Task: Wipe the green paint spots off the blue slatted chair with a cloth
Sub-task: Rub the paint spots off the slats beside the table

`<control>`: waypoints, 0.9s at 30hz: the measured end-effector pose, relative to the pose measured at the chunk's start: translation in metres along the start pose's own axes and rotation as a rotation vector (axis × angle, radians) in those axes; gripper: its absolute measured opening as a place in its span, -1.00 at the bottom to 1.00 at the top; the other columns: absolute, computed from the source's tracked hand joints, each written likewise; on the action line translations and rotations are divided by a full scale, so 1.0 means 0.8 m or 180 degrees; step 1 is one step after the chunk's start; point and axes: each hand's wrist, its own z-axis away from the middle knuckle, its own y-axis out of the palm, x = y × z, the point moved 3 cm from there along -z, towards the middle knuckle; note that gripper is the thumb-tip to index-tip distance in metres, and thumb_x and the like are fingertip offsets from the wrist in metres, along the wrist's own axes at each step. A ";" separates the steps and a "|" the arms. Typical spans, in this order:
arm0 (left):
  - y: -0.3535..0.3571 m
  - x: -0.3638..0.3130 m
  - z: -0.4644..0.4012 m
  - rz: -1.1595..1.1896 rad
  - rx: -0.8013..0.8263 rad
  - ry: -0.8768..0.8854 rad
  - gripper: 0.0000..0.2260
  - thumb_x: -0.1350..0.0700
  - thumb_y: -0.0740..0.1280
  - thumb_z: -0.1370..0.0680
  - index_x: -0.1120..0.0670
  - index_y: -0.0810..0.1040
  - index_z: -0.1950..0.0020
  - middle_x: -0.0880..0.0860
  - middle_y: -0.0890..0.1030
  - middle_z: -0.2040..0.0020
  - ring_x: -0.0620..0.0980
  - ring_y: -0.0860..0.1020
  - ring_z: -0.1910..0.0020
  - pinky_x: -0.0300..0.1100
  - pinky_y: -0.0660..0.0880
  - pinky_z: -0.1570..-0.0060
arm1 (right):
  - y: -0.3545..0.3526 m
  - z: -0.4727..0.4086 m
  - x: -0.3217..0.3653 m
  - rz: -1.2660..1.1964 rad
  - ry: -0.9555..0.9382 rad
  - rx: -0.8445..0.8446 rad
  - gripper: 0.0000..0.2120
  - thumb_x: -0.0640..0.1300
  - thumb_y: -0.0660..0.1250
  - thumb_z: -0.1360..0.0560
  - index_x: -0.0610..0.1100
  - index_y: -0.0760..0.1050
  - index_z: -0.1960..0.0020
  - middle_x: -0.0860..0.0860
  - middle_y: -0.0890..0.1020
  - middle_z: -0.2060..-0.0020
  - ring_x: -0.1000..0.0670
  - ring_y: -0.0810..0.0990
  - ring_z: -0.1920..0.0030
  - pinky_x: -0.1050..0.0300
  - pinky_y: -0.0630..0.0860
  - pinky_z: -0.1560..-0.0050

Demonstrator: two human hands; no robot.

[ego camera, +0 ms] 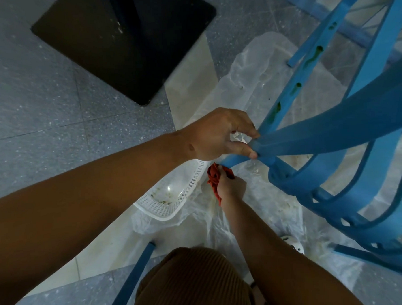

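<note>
The blue slatted chair (pixel 334 131) lies tipped over on the right, its slats curving toward me. Green paint spots (pixel 312 56) run along one leg that reaches to the upper right. My left hand (pixel 220 135) grips the chair's corner where the leg meets the top slat, fingers and thumb curled round it. Just below, my right hand (pixel 229 185) holds a bunched red cloth (pixel 216 177) pressed up against the underside of that corner.
A clear plastic sheet (pixel 256 79) covers the floor under the chair. A white perforated basket (pixel 172 195) with green smears lies beside my right hand. A black square table base (pixel 124 44) stands at upper left. Another blue chair leg (pixel 130 282) rises near my knee.
</note>
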 end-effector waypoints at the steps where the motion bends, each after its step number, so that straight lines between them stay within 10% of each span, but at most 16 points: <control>1: -0.001 0.000 0.000 0.0010 0.0006 0.0003 -0.65 0.03 0.55 -0.45 0.12 0.70 -0.19 0.04 0.67 -0.10 -0.12 0.58 -0.08 -0.22 0.50 -0.15 | 0.002 -0.003 0.001 0.0012 0.0132 -0.0006 -0.55 0.12 0.46 -0.51 -0.25 0.61 -0.15 -0.10 0.71 -0.03 -0.09 0.69 -0.06 0.04 0.59 -0.06; 10: 0.001 -0.001 0.001 -0.0030 0.0031 -0.0086 -0.65 0.04 0.55 -0.45 0.08 0.69 -0.20 0.03 0.67 -0.12 -0.14 0.56 -0.10 -0.29 0.50 -0.15 | -0.002 -0.003 -0.028 0.0329 0.0703 0.0567 -0.48 0.05 0.37 -0.58 -0.22 0.41 -0.42 -0.19 0.61 -0.19 -0.19 0.61 -0.21 -0.13 0.53 -0.31; 27: 0.004 0.004 0.002 -0.0102 -0.0055 -0.0001 -0.65 0.00 0.54 -0.45 0.07 0.69 -0.21 -0.01 0.67 -0.10 -0.08 0.60 -0.08 -0.12 0.52 -0.16 | 0.009 0.012 0.006 -0.0650 0.0700 0.0343 -0.60 -0.06 0.40 -0.58 -0.31 0.48 -0.29 -0.31 0.64 -0.09 -0.31 0.64 -0.14 -0.14 0.53 -0.27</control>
